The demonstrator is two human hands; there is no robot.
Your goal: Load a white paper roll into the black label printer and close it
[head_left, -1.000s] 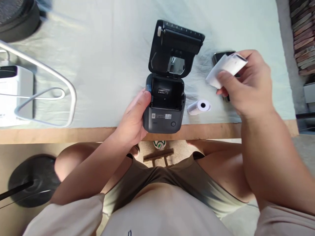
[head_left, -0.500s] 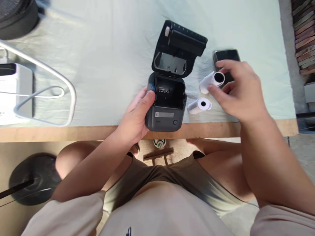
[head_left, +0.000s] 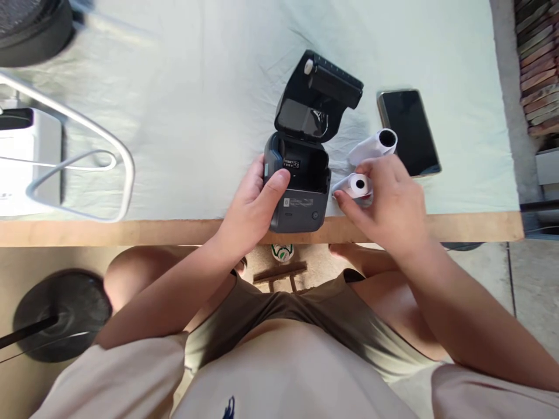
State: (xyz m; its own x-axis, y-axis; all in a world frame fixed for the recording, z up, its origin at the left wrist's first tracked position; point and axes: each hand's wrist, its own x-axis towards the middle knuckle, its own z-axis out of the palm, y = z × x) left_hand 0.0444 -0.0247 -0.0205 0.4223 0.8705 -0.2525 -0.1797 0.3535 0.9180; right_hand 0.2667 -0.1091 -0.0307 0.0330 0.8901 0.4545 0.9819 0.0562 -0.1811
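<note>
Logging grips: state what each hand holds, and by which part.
Left hand grips the open printer by its left side. Right hand fingers pinch the nearer paper roll around its body.

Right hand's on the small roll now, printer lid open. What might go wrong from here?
The printer overhangs the table edge; a push from the left hand may tip it off. The roll under the right hand lies near that edge and may roll off. The loose second roll may get knocked toward the phone.
</note>
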